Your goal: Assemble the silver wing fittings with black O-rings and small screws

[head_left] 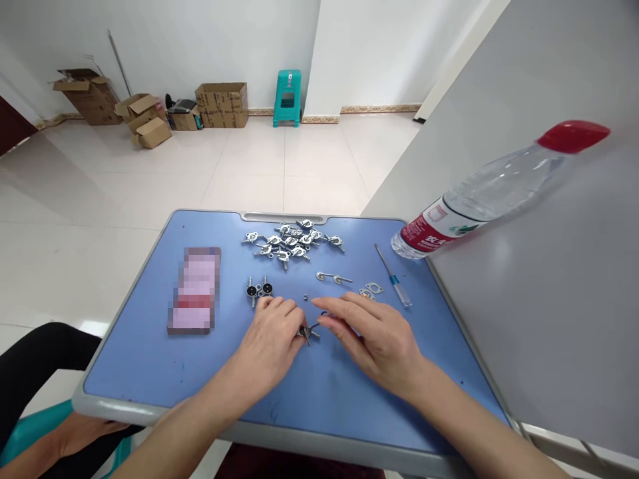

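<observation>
My left hand (pixel 274 331) is closed around a small metal valve (pixel 303 331), pressed near the tabletop, with its stem and pipe ends showing past the fingers. Just to its right, my right hand (pixel 372 332) pinches a small dark curved piece (pixel 323 313) between thumb and index finger; the fingers partly hide it. A thin metal lever reaches from the valve toward my right thumb. Two valve bodies with black round faces (pixel 259 290) lie beyond my left hand. A tiny metal part (pixel 305 297) rests between the hands. Two levers with round plates (pixel 333 277) lie farther back.
Several assembled valves (pixel 292 241) are heaped at the table's far side. A phone (pixel 196 291) lies left. Flat metal plates (pixel 373 288), a blue-handled screwdriver (pixel 398 286) and a red-capped bottle (pixel 479 199) stand or lie right, by a grey panel (pixel 564 286). Another person's arm (pixel 64 439) shows lower left.
</observation>
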`<state>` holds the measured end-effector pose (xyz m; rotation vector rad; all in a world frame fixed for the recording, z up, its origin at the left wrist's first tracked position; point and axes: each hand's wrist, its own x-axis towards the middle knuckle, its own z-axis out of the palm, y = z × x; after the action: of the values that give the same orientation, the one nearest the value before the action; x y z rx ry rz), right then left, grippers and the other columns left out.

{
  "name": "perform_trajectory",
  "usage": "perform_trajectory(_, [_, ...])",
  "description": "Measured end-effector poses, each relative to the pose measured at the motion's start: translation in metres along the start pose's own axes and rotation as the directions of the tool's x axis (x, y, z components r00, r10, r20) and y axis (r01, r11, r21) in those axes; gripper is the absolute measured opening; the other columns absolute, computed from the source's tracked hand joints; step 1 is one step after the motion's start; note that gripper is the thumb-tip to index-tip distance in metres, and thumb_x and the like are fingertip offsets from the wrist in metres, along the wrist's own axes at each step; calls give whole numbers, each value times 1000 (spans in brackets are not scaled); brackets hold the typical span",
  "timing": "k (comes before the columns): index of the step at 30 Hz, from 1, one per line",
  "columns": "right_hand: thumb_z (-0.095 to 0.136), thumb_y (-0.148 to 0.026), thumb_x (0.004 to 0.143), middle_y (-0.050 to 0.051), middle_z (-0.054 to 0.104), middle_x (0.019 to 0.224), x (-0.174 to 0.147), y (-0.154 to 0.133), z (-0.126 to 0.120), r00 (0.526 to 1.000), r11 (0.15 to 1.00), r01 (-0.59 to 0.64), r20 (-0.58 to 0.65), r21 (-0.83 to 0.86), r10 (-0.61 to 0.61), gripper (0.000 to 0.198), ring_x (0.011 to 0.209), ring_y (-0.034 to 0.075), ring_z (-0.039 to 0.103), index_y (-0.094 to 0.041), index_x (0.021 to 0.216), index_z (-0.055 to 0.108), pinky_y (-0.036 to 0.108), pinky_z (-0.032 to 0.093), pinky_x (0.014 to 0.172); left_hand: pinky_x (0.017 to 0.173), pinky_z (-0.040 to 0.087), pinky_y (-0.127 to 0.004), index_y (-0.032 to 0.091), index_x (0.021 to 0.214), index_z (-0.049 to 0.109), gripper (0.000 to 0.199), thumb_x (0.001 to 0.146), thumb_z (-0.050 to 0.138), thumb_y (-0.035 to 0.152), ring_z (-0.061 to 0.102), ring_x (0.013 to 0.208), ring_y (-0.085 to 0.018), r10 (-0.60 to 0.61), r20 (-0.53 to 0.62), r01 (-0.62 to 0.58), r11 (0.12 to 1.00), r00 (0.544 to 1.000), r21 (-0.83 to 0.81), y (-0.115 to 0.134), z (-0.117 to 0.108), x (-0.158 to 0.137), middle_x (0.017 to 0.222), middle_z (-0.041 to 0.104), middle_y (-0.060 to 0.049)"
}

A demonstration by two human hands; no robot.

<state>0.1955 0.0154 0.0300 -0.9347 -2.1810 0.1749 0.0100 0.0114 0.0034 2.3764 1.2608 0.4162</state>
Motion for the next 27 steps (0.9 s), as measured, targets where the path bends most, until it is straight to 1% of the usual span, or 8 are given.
perform_trajectory(4, [40,-15,97,12,65,101,1,0,-1,995,992,-16,99,123,4,33,87,19,65,-18,126,55,30,55,67,81,38,-35,19,79,50,17,85,52,4,52,81,-18,4,3,-4,1000,1000,-22,0,0,0,85,58,0])
perform_trajectory(7, [40,-11,97,5,66,86,0,0,2,997,990,19,66,139,-28,39,73,16,63,-20,133,49,28,54,62,83,38,-36,19,81,51,17,85,53,2,54,84,-18,-8,30,10,999,1000,-42,1,-2,2,87,60,0])
perform_trajectory(10, [42,-13,97,3,64,79,0,0,4,999,991,41,27,127,-44,35,67,15,60,-18,131,50,27,52,58,85,38,-37,18,84,52,18,85,52,1,54,87,-19,-16,41,18,998,999,-55,3,-4,2,92,61,-1])
perform_trajectory(16, [36,-10,96,10,65,102,3,-3,-9,979,984,-41,205,175,4,41,90,18,62,-16,136,44,33,55,74,84,39,-37,18,82,51,17,83,53,2,53,82,-18,-4,37,5,999,999,-35,2,-4,2,85,58,0])
perform_trajectory(19, [41,-11,97,4,65,84,1,0,-6,994,989,-6,108,148,-10,36,72,15,60,-18,131,50,28,52,63,84,39,-36,18,79,50,18,83,53,2,51,80,-18,-3,24,3,1000,1000,-19,2,-3,2,83,56,1])
perform_trajectory(22, [48,-18,97,2,61,71,-2,2,0,999,999,31,10,18,-32,22,58,14,54,-17,116,58,25,46,53,83,39,-35,18,77,49,18,83,53,2,50,79,-17,5,3,-5,1000,1000,-11,1,-2,1,81,55,1])
perform_trajectory(24, [46,-20,98,5,63,79,-1,2,0,999,1000,14,43,2,-14,23,64,15,58,-15,116,58,26,48,54,82,39,-34,18,76,48,19,84,53,2,49,78,-17,12,-10,-12,1000,1000,-7,0,0,1,80,54,1])
perform_trajectory(27, [37,-14,98,11,63,100,0,0,-4,988,994,-48,150,102,32,34,86,18,62,-14,130,48,29,54,69,82,39,-34,18,77,48,18,83,55,2,49,79,-17,17,-15,-17,1000,1000,-21,-1,1,0,81,55,1])
